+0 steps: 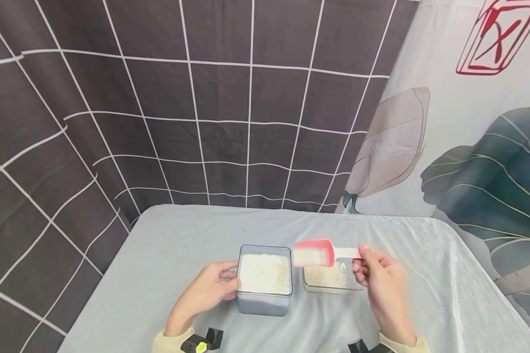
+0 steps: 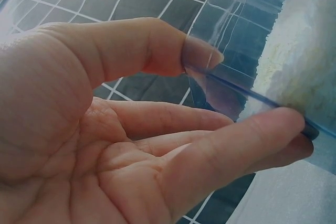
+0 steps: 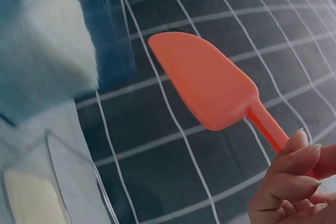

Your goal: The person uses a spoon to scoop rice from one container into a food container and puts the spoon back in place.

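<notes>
A grey-blue see-through container (image 1: 264, 304) stands on the table, filled near the rim with white rice (image 1: 265, 273). At its left side, my left hand (image 1: 208, 288) touches the wall with thumb and fingertips, the fingers mostly straight. My right hand (image 1: 382, 284) pinches the handle of a pink scoop (image 1: 329, 251), held level in the air. Something whitish lies in the scoop's bowl, probably rice. In the right wrist view only the orange-looking underside of the scoop (image 3: 205, 82) shows. Below it sits a low clear box (image 1: 329, 290) with rice in it, partly hidden by the scoop.
A pale grey cloth covers the table (image 1: 176, 235). Behind it hangs a dark curtain (image 1: 221, 147) with a white grid. To the right is a light curtain (image 1: 393, 142) with a printed leaf pattern.
</notes>
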The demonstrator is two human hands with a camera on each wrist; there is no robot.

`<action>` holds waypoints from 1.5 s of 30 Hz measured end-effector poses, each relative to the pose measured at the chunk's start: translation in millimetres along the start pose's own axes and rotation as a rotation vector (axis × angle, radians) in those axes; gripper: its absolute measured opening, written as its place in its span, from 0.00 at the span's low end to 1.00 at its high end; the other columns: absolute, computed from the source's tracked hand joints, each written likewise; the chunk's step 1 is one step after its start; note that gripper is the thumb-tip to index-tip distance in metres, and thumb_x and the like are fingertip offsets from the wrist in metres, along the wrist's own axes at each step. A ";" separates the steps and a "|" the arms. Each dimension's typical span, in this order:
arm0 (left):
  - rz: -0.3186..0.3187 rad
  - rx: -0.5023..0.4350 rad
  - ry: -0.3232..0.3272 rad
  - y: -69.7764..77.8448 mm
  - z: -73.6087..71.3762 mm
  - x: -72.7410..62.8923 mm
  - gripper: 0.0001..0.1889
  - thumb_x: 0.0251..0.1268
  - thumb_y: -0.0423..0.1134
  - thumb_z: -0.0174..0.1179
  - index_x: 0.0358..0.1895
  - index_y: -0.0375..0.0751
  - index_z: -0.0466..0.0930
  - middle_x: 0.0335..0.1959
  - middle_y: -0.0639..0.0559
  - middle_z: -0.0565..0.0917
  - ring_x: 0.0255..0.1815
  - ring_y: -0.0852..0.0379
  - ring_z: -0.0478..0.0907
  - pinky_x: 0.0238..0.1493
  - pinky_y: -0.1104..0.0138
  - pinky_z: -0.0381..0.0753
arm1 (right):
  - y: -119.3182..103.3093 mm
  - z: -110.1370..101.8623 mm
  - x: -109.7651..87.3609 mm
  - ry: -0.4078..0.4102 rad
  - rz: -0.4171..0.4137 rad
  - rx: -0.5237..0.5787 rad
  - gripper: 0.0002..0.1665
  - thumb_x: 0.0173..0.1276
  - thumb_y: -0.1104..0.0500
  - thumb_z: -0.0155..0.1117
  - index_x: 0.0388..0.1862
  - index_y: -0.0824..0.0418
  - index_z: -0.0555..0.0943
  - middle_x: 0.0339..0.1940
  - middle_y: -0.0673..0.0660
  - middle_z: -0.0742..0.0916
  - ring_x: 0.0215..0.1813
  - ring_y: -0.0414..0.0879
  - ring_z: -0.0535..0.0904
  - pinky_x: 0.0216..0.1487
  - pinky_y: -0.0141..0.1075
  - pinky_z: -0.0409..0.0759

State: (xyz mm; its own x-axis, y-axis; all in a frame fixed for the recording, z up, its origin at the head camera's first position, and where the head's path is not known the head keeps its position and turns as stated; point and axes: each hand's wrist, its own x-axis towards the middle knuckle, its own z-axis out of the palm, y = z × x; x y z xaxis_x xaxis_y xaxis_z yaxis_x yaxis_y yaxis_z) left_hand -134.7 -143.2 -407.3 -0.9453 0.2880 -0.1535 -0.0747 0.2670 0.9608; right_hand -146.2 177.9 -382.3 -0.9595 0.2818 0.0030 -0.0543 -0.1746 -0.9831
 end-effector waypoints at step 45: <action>-0.023 0.020 0.001 -0.7 0.0 1.0 0.29 0.56 0.32 0.55 0.61 0.20 0.61 0.48 0.30 0.77 0.38 0.50 0.81 0.36 0.63 0.85 | 52.2 70.0 -47.3 -0.304 0.161 -0.001 0.24 0.59 0.53 0.63 0.15 0.70 0.71 0.08 0.51 0.75 0.09 0.37 0.60 0.10 0.23 0.52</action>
State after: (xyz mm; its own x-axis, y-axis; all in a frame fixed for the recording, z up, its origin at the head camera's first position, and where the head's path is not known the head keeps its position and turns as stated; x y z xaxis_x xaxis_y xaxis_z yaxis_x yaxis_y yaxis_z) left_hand -135.6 -143.1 -408.1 -0.9436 0.2807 -0.1756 -0.0904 0.2918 0.9522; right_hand -123.0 89.4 -421.0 -0.9943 -0.0435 -0.0976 0.1042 -0.1934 -0.9756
